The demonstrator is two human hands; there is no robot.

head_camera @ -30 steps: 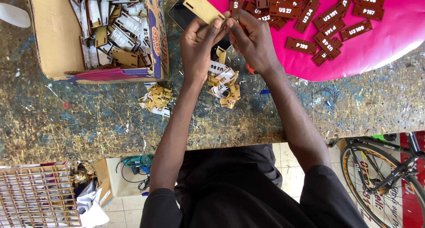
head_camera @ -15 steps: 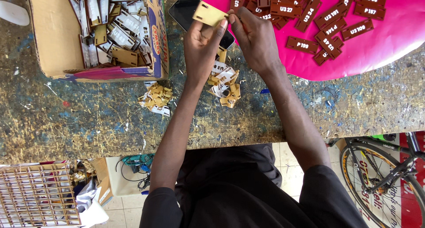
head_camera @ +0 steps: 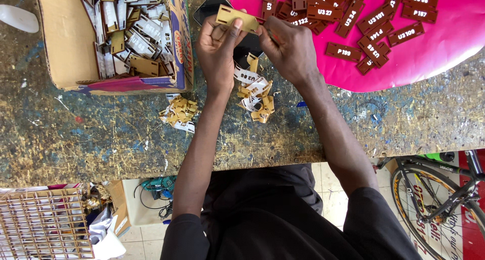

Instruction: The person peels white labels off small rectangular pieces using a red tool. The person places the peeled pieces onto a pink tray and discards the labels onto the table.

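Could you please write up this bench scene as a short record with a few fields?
Left hand: holds a tan flat tag by its lower edge
Right hand: pinches the tag's right end
Under the hands: dark phone and a pile of peeled scraps
Left of the hands: cardboard box of tan and white pieces
Right of the hands: pink sheet with brown tags
Surface: paint-flecked bench

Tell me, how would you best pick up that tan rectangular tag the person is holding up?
Pinch the tan tag by its short ends, across its thin flat faces, probably coming from the near side as the left hand and right hand do. It is a slim plate, so edges offer the surest hold.
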